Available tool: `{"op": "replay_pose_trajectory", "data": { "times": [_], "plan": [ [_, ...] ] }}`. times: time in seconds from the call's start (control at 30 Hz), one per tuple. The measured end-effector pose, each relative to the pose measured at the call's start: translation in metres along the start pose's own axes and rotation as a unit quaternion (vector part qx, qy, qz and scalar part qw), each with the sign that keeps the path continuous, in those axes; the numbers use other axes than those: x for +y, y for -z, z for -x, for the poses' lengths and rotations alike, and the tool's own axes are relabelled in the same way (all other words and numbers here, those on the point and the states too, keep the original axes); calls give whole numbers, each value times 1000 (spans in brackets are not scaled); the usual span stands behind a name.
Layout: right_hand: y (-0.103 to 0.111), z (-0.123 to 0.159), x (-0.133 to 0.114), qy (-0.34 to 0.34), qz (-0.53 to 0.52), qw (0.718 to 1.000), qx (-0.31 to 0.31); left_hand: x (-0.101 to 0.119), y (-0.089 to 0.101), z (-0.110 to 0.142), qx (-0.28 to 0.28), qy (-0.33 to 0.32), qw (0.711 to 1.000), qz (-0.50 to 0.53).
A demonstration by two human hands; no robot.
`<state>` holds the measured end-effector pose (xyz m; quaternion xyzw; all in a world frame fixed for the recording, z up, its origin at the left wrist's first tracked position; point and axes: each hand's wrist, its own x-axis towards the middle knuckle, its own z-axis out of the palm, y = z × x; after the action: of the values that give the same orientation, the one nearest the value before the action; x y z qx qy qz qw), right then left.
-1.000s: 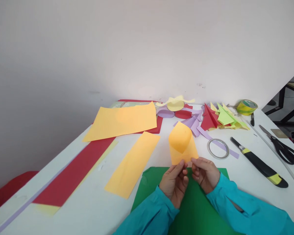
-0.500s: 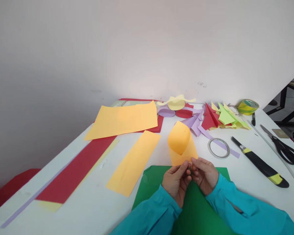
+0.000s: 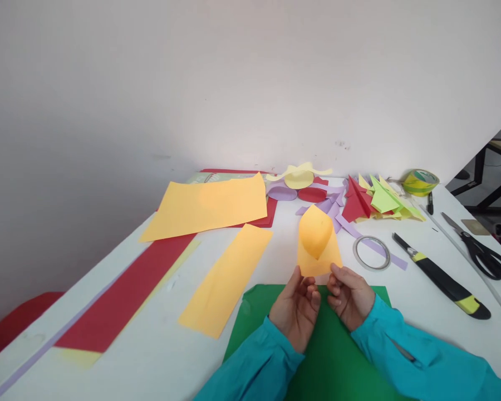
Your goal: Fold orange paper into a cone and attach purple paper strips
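A small orange paper [image 3: 319, 266] with two corners curled over toward its middle is held up between my hands, above the far edge of a green sheet [image 3: 334, 356]. My left hand [image 3: 297, 309] pinches its lower left corner between thumb and fingers. At the lower right corner, my right hand [image 3: 350, 294] grips it the same way. The curled part forms a rounded, pointed hollow at the top. Left of my hands lies a flat orange paper strip [image 3: 227, 281].
A utility knife [image 3: 442, 278], scissors [image 3: 480, 250] and a tape roll [image 3: 371, 252] lie at right. Folded paper planes [image 3: 376, 197] and yellow tape [image 3: 420, 182] sit by the wall. A large orange sheet [image 3: 209, 206] and a red strip [image 3: 129, 289] are at left.
My left hand has shifted from the middle of the orange paper's lower edge to its left corner. The paper has moved slightly right and turned to face me more squarely.
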<state>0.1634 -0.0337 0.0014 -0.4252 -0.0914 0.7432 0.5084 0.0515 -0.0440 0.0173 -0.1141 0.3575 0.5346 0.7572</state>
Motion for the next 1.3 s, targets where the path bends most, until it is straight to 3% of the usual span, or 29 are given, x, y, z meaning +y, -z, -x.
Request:
{"op": "replay_pose_trajectory", "data": {
  "times": [0.37,0.57,0.83,1.3],
  "plan": [
    [2,-2,-2,-12,-27,1000,-5,1,-3,1,26,-17,999,27],
    [2,-1,0,33,4,999,30,5,-5,2,33,-45,998,15],
    [0,1,2,47,17,998,24,5,-7,4,53,-71,996,5],
    [-3,2,3,28,37,999,10,-3,-5,3,40,-83,996,-2]
  ]
}}
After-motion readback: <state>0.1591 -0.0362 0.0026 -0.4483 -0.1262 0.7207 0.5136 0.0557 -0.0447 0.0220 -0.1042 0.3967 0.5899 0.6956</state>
